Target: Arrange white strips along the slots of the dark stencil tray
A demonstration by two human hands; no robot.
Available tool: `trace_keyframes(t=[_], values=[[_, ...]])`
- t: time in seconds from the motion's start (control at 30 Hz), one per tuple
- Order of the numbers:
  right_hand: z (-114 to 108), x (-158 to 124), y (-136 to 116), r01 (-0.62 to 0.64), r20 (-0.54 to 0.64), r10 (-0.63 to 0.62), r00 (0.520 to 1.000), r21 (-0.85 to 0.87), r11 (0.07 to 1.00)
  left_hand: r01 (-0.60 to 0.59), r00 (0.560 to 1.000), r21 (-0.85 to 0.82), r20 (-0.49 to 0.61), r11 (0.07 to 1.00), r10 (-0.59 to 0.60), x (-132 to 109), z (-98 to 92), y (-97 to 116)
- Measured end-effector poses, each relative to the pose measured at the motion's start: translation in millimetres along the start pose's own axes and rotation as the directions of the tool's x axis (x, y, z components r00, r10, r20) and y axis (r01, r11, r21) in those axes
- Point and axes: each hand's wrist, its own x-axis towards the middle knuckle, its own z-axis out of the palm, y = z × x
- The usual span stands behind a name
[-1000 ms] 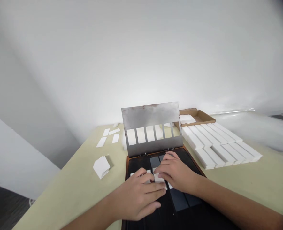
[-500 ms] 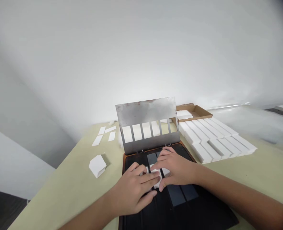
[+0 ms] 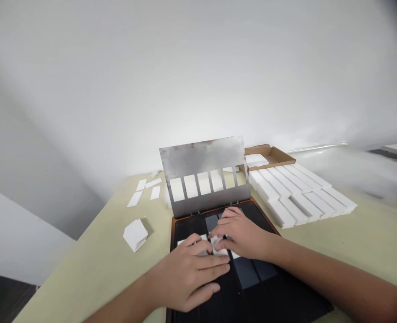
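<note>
My left hand [image 3: 193,272] lies low over a black board [image 3: 262,303], its fingers stretched out and apart. Its fingertips rest at the near end of a white card [image 3: 220,249] in the middle of a row. My right hand [image 3: 241,232] bends over the same card from the right, thumb and forefinger apart and touching its face. Under and beside both hands, more white cards [image 3: 203,238] lie in the row, partly covered. A hinged metal plate [image 3: 201,157] with several rectangular windows stands raised at the board's far edge.
To the left sit a small stack of white cards [image 3: 136,234] and several loose white strips [image 3: 135,198]. On the right are rows of stacked white pieces [image 3: 295,190], with a brown cardboard tray [image 3: 281,158] behind them. A pale wall [image 3: 198,80] rises behind the yellowish table [image 3: 97,264].
My left hand has slid slightly nearer, uncovering more of the cards. My right thumb has moved up and left onto the middle card, closer to the forefinger. The view has shifted a little.
</note>
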Motion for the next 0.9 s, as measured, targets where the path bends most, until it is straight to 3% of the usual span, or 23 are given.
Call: trace_keyframes(t=[0.23, 0.43, 0.57, 0.73, 0.9], values=[[-2.4, -1.1, -2.0, 0.024, -0.004, -0.024, 1.000, -0.012, 1.000, 0.106, 0.994, 0.002, -0.004, 0.994, -0.106, 0.3, 4.6, -0.4], [-17.7, -4.9, -0.3, 0.098, 0.055, -0.099, 0.994, 0.020, 0.995, 0.186, 0.980, 0.025, -0.071, 0.982, -0.184, -0.5, 6.1, -0.9], [-14.5, -3.4, 5.6, 0.114, 0.086, -0.117, 0.989, 0.036, 0.993, 0.214, 0.973, 0.019, -0.094, 0.977, -0.211, -1.3, 7.7, -2.0], [-3.2, -0.7, 8.5, 0.060, 0.029, -0.061, 0.998, 0.043, 0.997, 0.156, 0.984, -0.004, -0.086, 0.988, -0.156, -4.8, 5.7, -1.8], [-1.8, 0.5, 4.8, 0.028, -0.007, -0.028, 1.000, 0.015, 1.000, 0.056, 0.998, -0.036, -0.006, 0.998, -0.056, -2.5, 1.7, -0.4]])
